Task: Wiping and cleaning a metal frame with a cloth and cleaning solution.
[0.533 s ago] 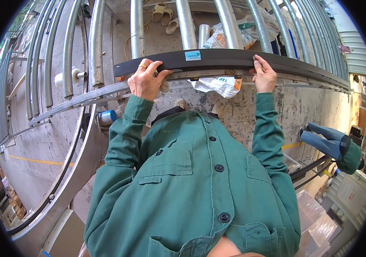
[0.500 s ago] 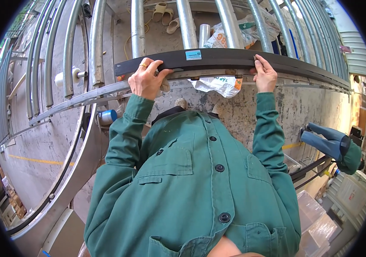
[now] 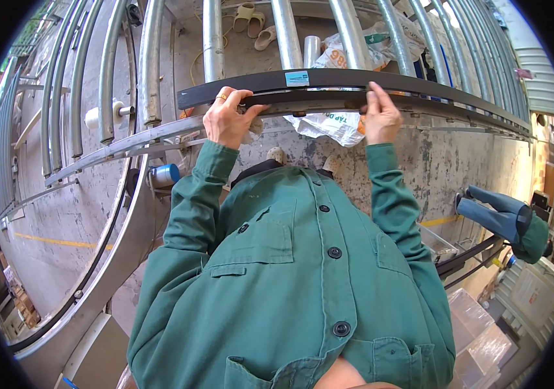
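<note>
A long black bar [image 3: 335, 79] with a small light-blue label lies across the front ends of the metal rollers. Just nearer to me runs a second black bar [image 3: 309, 98], with a narrow gap between the two. My left hand [image 3: 226, 120], a ring on one finger, is closed round the nearer bar toward its left end. Below that palm shows a bit of beige, cloth-like stuff [image 3: 252, 129]. My right hand [image 3: 383, 120] is at the nearer bar, right of the label. Its fingers point up and away and are slightly smeared, so its grip is unclear.
Metal rollers [image 3: 287, 32] spread across the far side on a frame rail [image 3: 154, 135]. Beneath them lie printed white bags [image 3: 329, 126] and beige clogs [image 3: 265, 37]. A person in jeans [image 3: 494, 211] is at the right. A curved metal edge [image 3: 105, 279] runs at left.
The black bars now show a gap between them, where they looked joined before. My right hand has moved left along them. My left hand and the label have shifted slightly right.
</note>
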